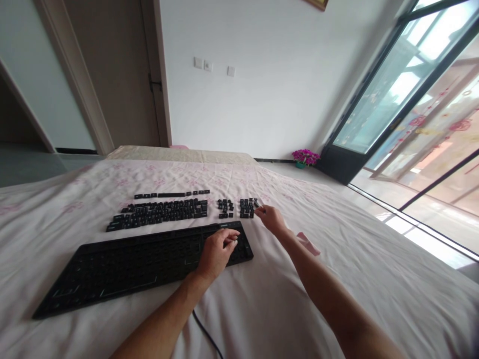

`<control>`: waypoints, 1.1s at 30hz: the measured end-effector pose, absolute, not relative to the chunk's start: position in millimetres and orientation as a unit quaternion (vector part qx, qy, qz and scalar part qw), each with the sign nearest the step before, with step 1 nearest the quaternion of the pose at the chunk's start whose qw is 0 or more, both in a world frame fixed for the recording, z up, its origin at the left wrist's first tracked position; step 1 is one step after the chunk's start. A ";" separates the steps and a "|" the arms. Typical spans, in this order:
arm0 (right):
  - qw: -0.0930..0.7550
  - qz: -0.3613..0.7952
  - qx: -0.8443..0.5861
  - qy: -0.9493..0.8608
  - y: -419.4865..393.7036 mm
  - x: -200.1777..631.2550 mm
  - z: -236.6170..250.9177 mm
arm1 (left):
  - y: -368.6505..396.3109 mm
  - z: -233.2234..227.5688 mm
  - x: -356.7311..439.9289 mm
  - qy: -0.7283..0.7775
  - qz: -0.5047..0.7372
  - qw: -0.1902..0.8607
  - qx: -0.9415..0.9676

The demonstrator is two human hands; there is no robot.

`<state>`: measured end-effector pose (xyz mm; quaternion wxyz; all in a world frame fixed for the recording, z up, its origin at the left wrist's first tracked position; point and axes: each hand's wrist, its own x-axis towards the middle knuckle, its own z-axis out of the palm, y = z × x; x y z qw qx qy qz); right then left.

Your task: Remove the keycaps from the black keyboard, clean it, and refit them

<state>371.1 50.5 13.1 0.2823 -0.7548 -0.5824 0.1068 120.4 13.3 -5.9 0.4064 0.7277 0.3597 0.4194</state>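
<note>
Matt plastic keyboard (123, 267); creased cloth sheet (337, 279)

Left hand (218, 251) rests on the bare keyboard (123, 267); right hand (272, 218) pinches a keycap (256, 203) beside the laid-out keycaps (160, 212)

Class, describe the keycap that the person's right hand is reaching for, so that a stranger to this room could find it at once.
Start at the black keyboard frame lying on the pale floral sheet. Beyond it, loose black keycaps are laid out in groups; take the rightmost small group. The keycap sits at that group's far right corner, at the right hand's fingertips, askew and sticking out from its tidy neighbours.
</note>
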 end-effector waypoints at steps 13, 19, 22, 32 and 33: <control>0.406 0.315 -0.580 -0.632 -12.9 323.1 52.7 | 12.0 -8.5 118.8 0.355 0.421 0.406 0.729; 0.405 0.361 -0.551 -0.635 -17.8 316.9 50.2 | 10.8 -4.8 118.8 0.357 0.415 0.405 0.732; 0.388 0.370 -0.549 -0.641 -19.1 314.8 46.4 | 10.4 -2.9 118.5 0.357 0.413 0.402 0.735; 0.350 0.370 -0.550 -0.662 -25.3 312.9 47.8 | 10.8 -2.5 118.7 0.355 0.407 0.397 0.742; 0.347 0.372 -0.553 -0.660 -26.3 312.7 47.6 | 10.4 -2.2 118.5 0.354 0.405 0.396 0.744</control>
